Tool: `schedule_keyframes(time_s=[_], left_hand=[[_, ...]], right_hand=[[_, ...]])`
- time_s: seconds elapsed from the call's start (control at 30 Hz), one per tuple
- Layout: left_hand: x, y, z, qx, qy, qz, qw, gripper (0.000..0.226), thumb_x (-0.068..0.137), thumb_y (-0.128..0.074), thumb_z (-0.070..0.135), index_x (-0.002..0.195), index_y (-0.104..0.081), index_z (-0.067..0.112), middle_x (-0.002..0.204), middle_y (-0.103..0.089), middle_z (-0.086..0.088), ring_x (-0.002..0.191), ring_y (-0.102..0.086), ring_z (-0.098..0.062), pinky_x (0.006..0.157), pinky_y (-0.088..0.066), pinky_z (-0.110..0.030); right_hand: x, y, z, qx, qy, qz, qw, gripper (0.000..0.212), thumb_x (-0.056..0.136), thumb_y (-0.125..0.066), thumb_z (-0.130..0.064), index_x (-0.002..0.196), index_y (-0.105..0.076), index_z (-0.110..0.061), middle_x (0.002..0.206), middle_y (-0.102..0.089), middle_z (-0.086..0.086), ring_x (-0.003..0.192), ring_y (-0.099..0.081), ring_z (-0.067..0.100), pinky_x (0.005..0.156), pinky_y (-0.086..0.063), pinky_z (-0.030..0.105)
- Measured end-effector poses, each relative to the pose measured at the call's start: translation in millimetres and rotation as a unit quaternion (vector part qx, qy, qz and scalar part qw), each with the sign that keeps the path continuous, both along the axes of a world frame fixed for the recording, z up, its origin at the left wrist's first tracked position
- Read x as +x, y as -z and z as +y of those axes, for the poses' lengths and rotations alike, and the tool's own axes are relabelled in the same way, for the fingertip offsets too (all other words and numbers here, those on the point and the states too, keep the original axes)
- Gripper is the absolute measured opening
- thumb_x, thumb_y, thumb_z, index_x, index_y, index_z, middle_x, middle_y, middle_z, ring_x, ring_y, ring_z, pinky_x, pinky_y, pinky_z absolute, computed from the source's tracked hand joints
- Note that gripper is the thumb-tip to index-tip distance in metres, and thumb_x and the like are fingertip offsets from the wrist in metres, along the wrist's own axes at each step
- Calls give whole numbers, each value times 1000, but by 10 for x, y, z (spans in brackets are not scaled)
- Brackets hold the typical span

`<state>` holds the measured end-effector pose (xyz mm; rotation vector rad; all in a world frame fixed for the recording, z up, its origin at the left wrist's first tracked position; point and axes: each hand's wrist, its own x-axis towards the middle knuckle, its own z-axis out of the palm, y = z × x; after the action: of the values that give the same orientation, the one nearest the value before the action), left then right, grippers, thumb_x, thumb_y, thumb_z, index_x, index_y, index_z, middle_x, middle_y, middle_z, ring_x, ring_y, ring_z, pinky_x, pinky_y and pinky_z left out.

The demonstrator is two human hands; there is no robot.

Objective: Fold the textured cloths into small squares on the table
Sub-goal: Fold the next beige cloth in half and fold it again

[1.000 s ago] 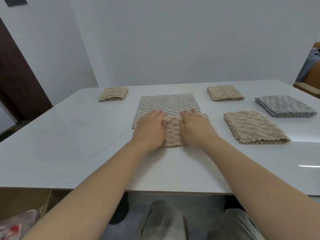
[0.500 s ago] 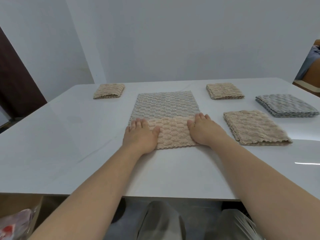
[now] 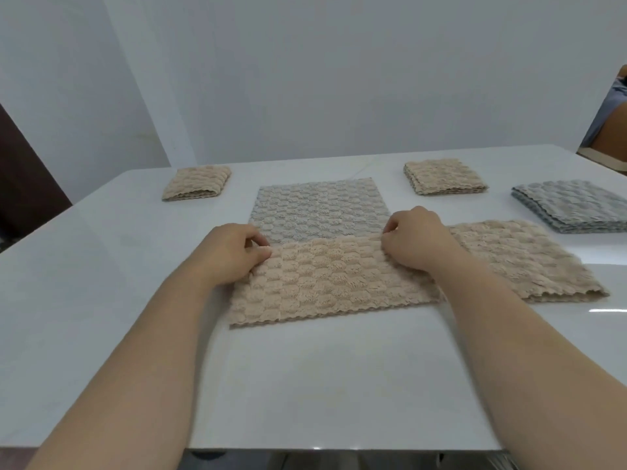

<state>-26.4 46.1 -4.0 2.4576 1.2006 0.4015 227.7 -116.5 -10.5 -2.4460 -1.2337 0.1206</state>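
A person's left grip (image 3: 234, 256) and right grip (image 3: 417, 239) each pinch one far corner of a turned-over beige flap on the cloth (image 3: 325, 283) at the centre of the frame, fingers and thumbs curled onto the fabric. The cloth lies flat on the white surface (image 3: 101, 300). The flap's long axis runs left to right across the frame, and its uncovered grey half (image 3: 319, 208) stretches away above the grips, toward the top of the frame. Each grip sits at its own end of the flap's far edge, neither nearer than the other, so the fold looks set to travel away from the person, over the grey half.

A small folded beige square (image 3: 196, 183) rests at upper left and another (image 3: 444, 176) at upper right. A larger beige folded cloth (image 3: 522, 259) lies just right of the right grip, with a grey folded cloth (image 3: 573, 205) beyond it. No brand, label or writing can be read anywhere.
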Motion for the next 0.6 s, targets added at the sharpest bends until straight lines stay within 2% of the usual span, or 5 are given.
schedule_keyframes(time_s=[0.13,0.27,0.37,0.47,0.6], left_hand=[[-125,-24,17,-44,-15,-39,998,18,84,-78,36,84,-72,20,77,-68,2,72,-59,-14,67,-47,-28],[-130,-109,-36,-107,-40,-140,984,20,88,-76,34,84,-70,16,79,-71,1,68,-60,-13,64,-47,-28],[-105,-182,-77,-198,-60,-280,937,16,84,-79,25,87,-67,15,77,-71,-1,65,-61,-13,60,-47,-27],[-86,-252,-154,-266,-101,-386,878,26,81,-81,19,100,-66,11,74,-74,1,62,-69,-14,50,-51,-24],[-62,-323,-256,-329,-110,-463,815,38,84,-79,16,117,-65,4,88,-77,-9,73,-75,-23,59,-61,-34]], right_hand=[[45,-58,-17,40,-1,35,999,8,85,-53,-24,82,-61,-25,98,-60,3,93,-57,25,77,-52,37],[-57,-176,-75,92,7,102,991,8,89,-49,-22,91,-57,-23,90,-62,-3,77,-59,17,61,-44,30],[-131,-259,-141,144,12,144,979,11,88,-47,-21,93,-57,-25,82,-65,-1,64,-58,17,54,-42,27],[-192,-328,-200,201,-4,174,964,13,87,-51,-20,95,-57,-30,69,-61,-5,51,-51,13,50,-41,26],[-282,-409,-228,261,-34,235,936,22,86,-65,-20,100,-61,-37,64,-51,-9,45,-43,8,50,-40,27]])
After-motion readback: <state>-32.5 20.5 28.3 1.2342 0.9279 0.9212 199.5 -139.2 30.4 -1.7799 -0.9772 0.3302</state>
